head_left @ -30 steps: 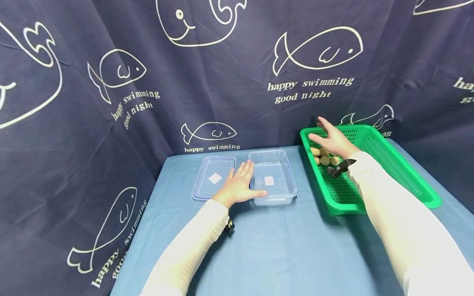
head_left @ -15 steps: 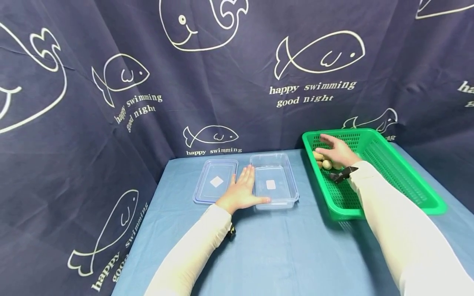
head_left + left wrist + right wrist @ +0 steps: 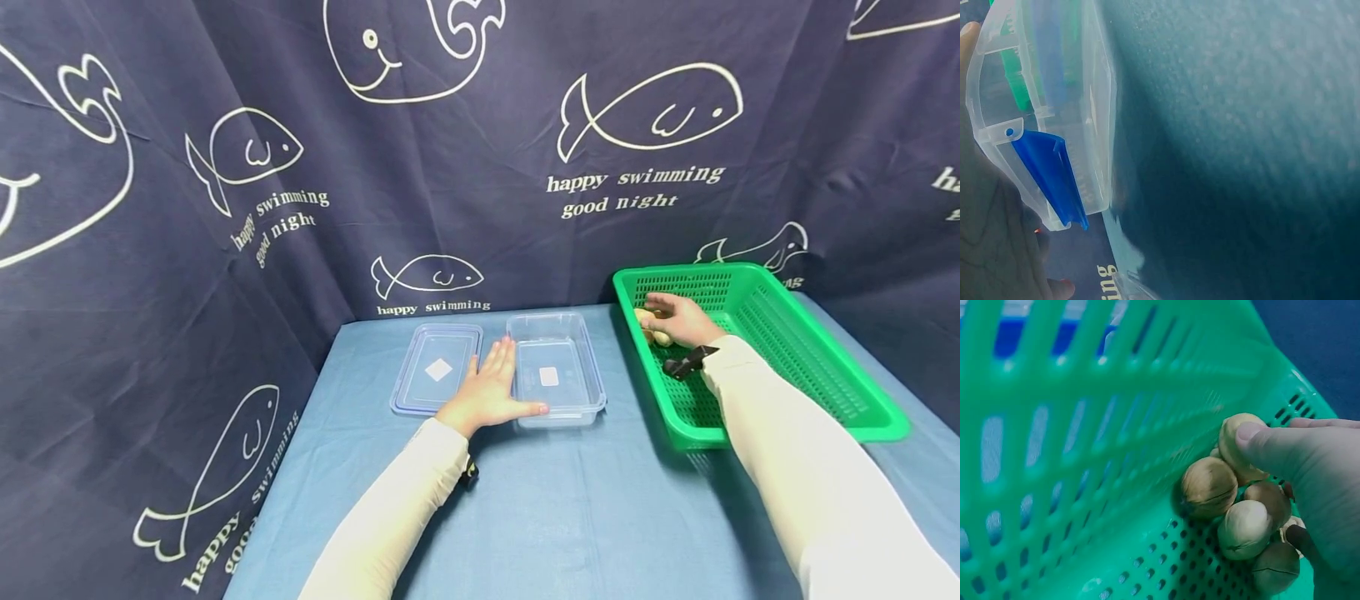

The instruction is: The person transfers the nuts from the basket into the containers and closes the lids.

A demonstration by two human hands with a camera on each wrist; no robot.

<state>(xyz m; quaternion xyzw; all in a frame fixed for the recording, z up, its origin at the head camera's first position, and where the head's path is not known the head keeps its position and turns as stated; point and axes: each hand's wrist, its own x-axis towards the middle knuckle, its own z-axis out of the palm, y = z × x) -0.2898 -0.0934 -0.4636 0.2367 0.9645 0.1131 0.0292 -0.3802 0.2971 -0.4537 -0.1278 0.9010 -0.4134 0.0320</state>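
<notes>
My left hand (image 3: pixel 486 393) lies with straight fingers along the left side of a clear plastic food container (image 3: pixel 558 367), its thumb over the near rim. In the left wrist view a blue clip (image 3: pixel 1052 178) hangs at the container's side. My right hand (image 3: pixel 684 322) reaches into the green basket (image 3: pixel 832 367). Its thumb rests on a tan nut in its shell (image 3: pixel 1235 445), pinched against fingers mostly hidden behind it. Several more shelled-looking brown nuts (image 3: pixel 1210 487) lie piled below on the perforated basket floor.
A clear lid (image 3: pixel 438 367) with a blue edge and white label lies left of the container. Blue cloth (image 3: pixel 540 500) covers the table. A dark fish-print curtain (image 3: pixel 450 183) hangs behind and at the left.
My right hand has lowered from above the basket's rim to the nuts, and its thumb and fingers have closed on one. The left hand has stayed against the container.
</notes>
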